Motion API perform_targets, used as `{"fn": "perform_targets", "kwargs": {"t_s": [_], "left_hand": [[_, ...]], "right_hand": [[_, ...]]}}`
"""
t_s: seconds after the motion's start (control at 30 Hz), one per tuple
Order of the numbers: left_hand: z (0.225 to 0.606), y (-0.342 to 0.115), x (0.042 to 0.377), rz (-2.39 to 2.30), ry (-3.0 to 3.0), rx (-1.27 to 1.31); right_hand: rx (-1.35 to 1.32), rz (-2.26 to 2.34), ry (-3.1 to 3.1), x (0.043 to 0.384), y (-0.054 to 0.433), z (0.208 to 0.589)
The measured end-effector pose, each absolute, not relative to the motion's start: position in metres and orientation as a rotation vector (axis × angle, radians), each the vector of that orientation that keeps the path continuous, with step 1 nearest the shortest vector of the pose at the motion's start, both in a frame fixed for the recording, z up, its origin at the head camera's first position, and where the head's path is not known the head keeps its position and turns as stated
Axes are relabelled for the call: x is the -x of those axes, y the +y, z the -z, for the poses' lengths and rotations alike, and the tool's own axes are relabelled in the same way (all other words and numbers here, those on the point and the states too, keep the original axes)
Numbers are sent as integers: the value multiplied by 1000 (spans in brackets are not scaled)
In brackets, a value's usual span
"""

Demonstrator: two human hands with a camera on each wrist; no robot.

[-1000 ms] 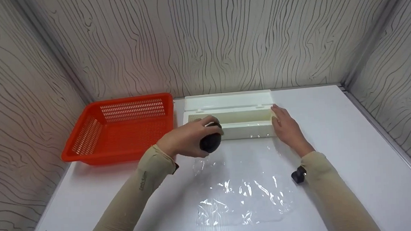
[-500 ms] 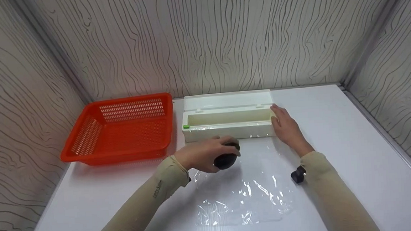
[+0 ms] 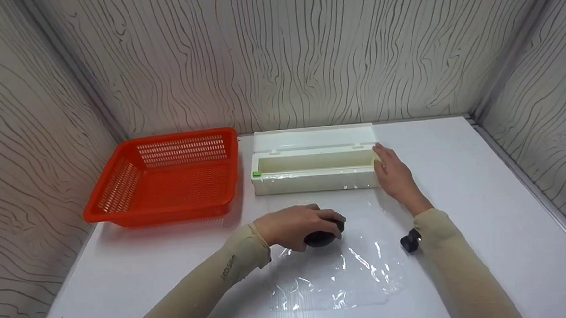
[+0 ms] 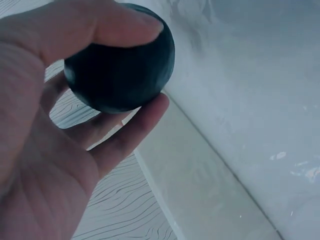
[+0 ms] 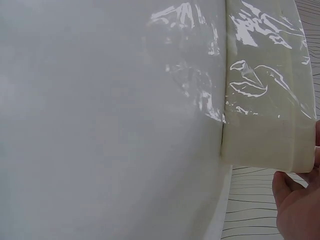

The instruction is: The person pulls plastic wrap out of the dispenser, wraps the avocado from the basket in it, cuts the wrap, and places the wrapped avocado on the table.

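Note:
In the head view my left hand (image 3: 294, 226) grips a dark, smooth, rounded object (image 3: 323, 236) close over a sheet of clear cling film (image 3: 339, 278). The left wrist view shows the thumb across this dark object (image 4: 120, 75) and the fingers curled beneath it. My right hand (image 3: 396, 176) holds the right end of a white cling film box (image 3: 314, 182), whose lid (image 3: 313, 138) is folded back. In the right wrist view, thumb and fingers stand at the corner of the box (image 5: 260, 140), and film lies over its front.
A red plastic basket (image 3: 181, 185) with slotted walls stands left of the box. A green slider (image 3: 257, 174) sits at the box's left front corner. The white table (image 3: 482, 206) meets patterned panels at the back and sides.
My left hand has moved from over the box's left end toward me and to the right, lowering the dark object toward the film. My right hand has stayed at the box end.

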State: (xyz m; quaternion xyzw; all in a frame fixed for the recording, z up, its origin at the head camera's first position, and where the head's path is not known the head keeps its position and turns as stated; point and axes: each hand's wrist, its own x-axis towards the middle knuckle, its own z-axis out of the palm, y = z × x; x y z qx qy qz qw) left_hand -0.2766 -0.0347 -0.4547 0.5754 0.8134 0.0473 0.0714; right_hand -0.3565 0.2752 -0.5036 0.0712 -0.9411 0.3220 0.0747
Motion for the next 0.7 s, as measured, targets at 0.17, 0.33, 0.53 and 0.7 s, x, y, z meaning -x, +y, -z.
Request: {"fn": "perform_targets", "kwargs": {"t_s": [0.17,0.33,0.53,0.7], "left_hand": [[459,-32,275,-167,2406,-1770],[468,-29,274,-113,2389,-1768],[474,-28,272,-45,2392,-1754],[475,-28,271,-68,2385,-1722]], "right_hand": [[-199,-967,-2846,357,276,503],[-193,-962,-2851,358,277,504],[-202,-965,-2848,357,277,505],[-205,-975,-2838,357,277,504]]}}
